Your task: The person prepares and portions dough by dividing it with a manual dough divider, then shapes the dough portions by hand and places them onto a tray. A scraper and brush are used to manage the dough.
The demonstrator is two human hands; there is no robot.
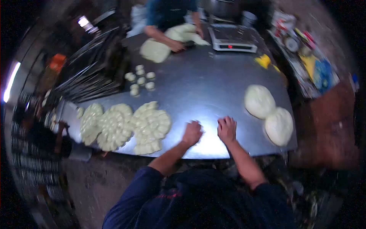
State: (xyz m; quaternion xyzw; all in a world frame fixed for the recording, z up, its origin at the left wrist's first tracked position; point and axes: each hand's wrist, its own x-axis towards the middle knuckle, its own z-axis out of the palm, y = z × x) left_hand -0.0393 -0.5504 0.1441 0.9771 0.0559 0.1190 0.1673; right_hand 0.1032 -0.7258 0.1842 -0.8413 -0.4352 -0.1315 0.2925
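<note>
My left hand is low over the steel table near its front edge, blurred, with the fingers curled down. To its right, my right hand has its fingers bent together against the tabletop. Whatever lies under either palm is hidden. Left of my hands lie three flat clusters of small dough pieces, the closest being a round cluster. Two large smooth dough rounds, an upper one and a lower one, touch each other at the right.
Across the table a co-worker's hands are at a big dough mass. A digital scale stands at the back, near a yellow cloth. Several small dough balls sit left of centre, by stacked dark trays.
</note>
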